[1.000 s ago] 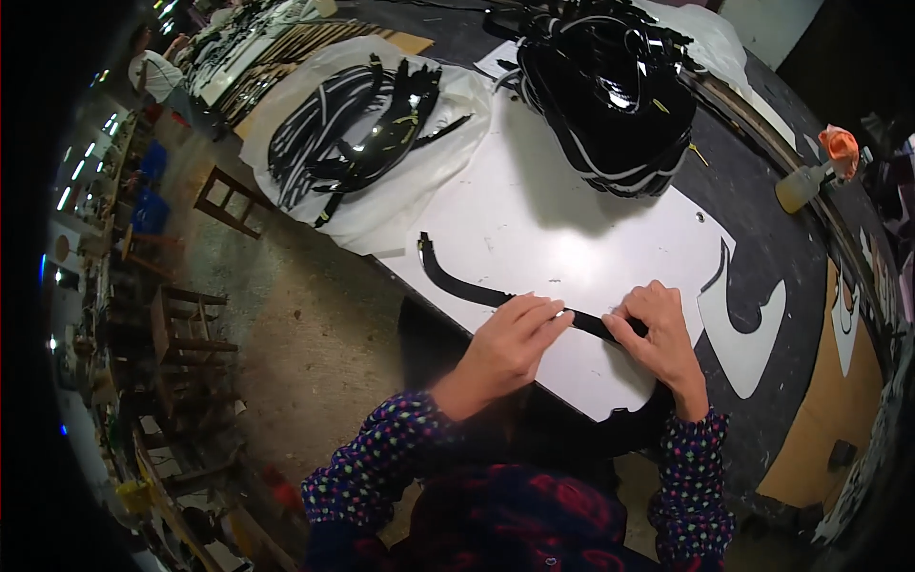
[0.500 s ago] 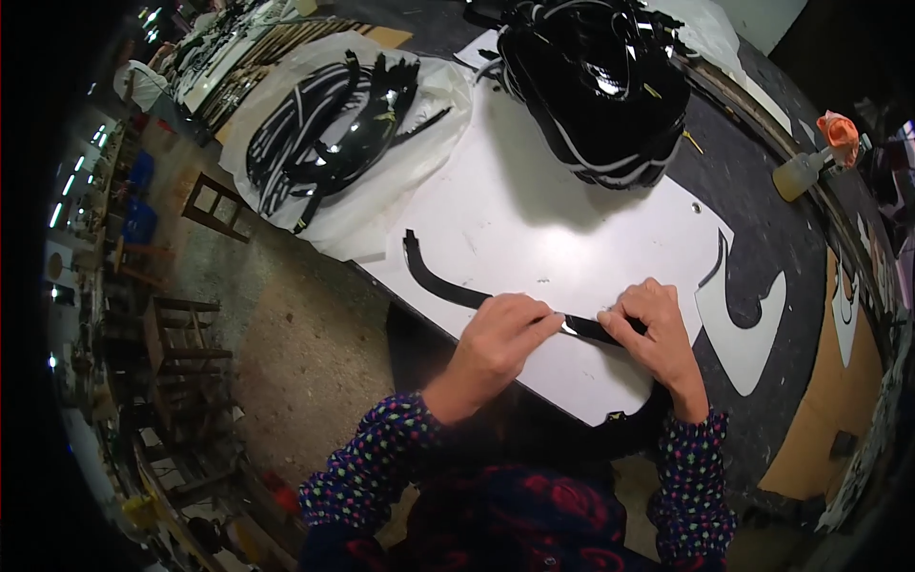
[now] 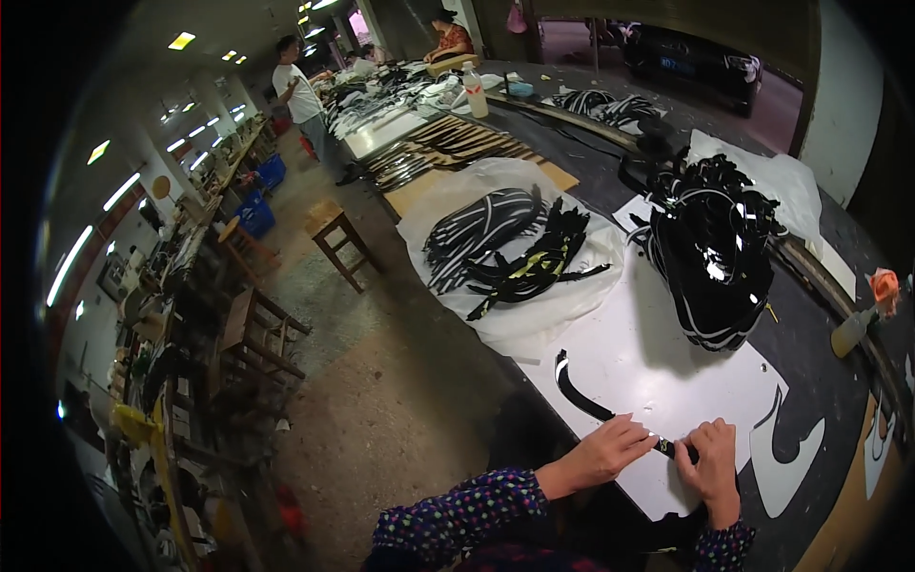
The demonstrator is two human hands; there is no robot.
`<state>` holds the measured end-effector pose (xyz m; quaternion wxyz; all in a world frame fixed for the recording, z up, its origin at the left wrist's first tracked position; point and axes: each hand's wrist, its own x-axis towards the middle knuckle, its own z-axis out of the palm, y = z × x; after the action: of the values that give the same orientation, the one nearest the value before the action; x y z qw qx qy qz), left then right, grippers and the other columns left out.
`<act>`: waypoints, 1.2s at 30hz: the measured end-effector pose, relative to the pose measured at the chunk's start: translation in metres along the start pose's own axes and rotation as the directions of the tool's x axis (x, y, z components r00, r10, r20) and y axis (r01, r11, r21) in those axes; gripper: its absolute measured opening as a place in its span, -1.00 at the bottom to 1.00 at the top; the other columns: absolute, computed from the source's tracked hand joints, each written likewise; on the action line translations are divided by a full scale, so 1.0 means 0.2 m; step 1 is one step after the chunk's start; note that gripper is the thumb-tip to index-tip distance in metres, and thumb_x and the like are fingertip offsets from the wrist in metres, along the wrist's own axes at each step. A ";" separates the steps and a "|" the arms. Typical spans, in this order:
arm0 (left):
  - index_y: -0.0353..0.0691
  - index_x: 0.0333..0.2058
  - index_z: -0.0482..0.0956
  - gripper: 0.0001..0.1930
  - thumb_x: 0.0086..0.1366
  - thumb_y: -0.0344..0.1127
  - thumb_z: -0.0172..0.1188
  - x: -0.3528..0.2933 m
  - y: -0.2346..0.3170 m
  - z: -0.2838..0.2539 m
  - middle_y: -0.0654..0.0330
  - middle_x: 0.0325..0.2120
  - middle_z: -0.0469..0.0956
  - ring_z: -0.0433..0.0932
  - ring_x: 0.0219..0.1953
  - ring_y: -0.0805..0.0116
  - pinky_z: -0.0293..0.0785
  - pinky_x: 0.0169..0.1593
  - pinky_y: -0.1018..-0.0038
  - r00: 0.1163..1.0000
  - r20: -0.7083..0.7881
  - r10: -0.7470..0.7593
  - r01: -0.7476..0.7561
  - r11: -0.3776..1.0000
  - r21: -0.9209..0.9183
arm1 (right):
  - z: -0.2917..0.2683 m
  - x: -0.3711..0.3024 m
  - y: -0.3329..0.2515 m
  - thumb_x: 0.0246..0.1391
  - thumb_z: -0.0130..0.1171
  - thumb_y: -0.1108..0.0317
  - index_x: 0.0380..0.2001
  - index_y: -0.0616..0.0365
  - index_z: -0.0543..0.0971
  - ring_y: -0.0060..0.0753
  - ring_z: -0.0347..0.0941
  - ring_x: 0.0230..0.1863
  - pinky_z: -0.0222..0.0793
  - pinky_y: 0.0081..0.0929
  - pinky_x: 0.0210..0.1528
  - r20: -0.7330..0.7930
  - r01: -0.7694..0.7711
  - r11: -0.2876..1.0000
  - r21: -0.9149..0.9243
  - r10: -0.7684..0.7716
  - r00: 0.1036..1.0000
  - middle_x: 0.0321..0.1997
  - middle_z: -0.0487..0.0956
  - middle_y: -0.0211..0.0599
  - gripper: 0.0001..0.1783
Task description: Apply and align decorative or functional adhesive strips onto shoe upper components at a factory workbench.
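Note:
A glossy black strip (image 3: 578, 394), curved at its far left end, lies over a white board (image 3: 658, 381). My left hand (image 3: 608, 452) is closed on the middle of the strip, fingertips pressing it. Close beside it, my right hand (image 3: 710, 459) pinches the strip's right part between thumb and bent fingers. A small yellow-green mark shows on the strip between the two hands. The strip's right end is hidden under my right hand.
A large bundle of glossy black strips (image 3: 710, 257) stands beyond my hands. More strips (image 3: 486, 234) lie on a translucent plastic sheet (image 3: 519, 334). White cut-out templates (image 3: 789, 467) and a bottle (image 3: 848, 336) are on the right. Wooden stools (image 3: 250, 334) stand left; people (image 3: 303, 95) are farther off.
My view has tilted up and left, so the far workshop shows and my hands sit lower right. Both hands stay on the strip; the yellow-green mark between them has come into sight.

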<state>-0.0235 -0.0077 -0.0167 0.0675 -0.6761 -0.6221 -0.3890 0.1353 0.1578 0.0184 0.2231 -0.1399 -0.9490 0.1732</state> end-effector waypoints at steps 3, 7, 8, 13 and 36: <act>-0.34 0.04 0.50 -0.60 0.18 -0.48 0.13 0.00 -0.01 0.01 0.07 -0.16 0.45 0.45 -0.08 0.13 0.35 0.21 0.18 1.000 -0.011 0.016 -0.016 1.000 -0.006 | 0.01 0.01 -0.01 -0.12 0.28 0.42 -0.62 0.11 0.48 -0.16 0.30 -0.36 0.11 -0.22 -0.22 -0.008 -0.024 1.000 -0.003 0.024 1.000 -0.52 0.42 -0.27 -0.84; -0.19 0.15 0.45 -0.56 0.28 -0.32 0.15 -0.01 0.00 0.02 0.05 -0.11 0.42 0.43 -0.01 0.10 0.26 0.28 0.12 0.997 0.073 0.025 -0.023 0.999 -0.024 | 0.02 0.01 0.01 -0.10 0.27 0.42 -0.61 0.12 0.48 -0.15 0.30 -0.35 0.12 -0.21 -0.22 0.016 0.007 0.999 -0.043 -0.006 1.000 -0.51 0.42 -0.25 -0.84; -0.09 0.17 0.46 -0.55 0.31 -0.23 0.17 -0.02 0.00 0.02 0.04 -0.06 0.44 0.43 0.05 0.07 0.26 0.28 0.10 0.992 0.128 0.019 -0.018 1.000 -0.010 | 0.02 0.01 0.01 -0.10 0.27 0.43 -0.60 0.13 0.47 -0.14 0.30 -0.35 0.12 -0.21 -0.22 0.008 0.009 0.999 -0.036 -0.009 1.000 -0.51 0.41 -0.24 -0.84; -0.06 0.19 0.44 -0.52 0.33 -0.11 0.17 0.01 0.01 -0.01 0.00 -0.06 0.42 0.40 0.08 0.06 0.21 0.29 0.09 0.979 0.202 0.028 -0.019 0.999 -0.048 | 0.03 -0.02 0.01 -0.09 0.27 0.43 -0.59 0.13 0.47 -0.14 0.29 -0.35 0.12 -0.20 -0.22 -0.022 0.006 0.998 -0.058 -0.007 1.000 -0.51 0.41 -0.25 -0.84; -0.38 0.05 0.47 -0.57 0.30 -0.22 0.21 -0.05 -0.04 0.04 -0.05 -0.04 0.47 0.44 0.10 0.03 0.26 0.30 0.05 0.993 0.112 0.047 -0.043 0.998 -0.037 | 0.21 0.29 -0.07 -0.02 0.02 0.67 0.12 0.28 0.35 0.06 0.25 0.25 0.09 -0.07 0.26 -0.091 -0.078 0.997 -0.016 0.076 0.993 0.19 0.34 0.04 -0.45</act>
<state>-0.0269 -0.0082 -0.0315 0.0293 -0.7120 -0.6027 -0.3591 0.0631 0.1535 0.0104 0.2577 -0.1863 -0.9335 0.1658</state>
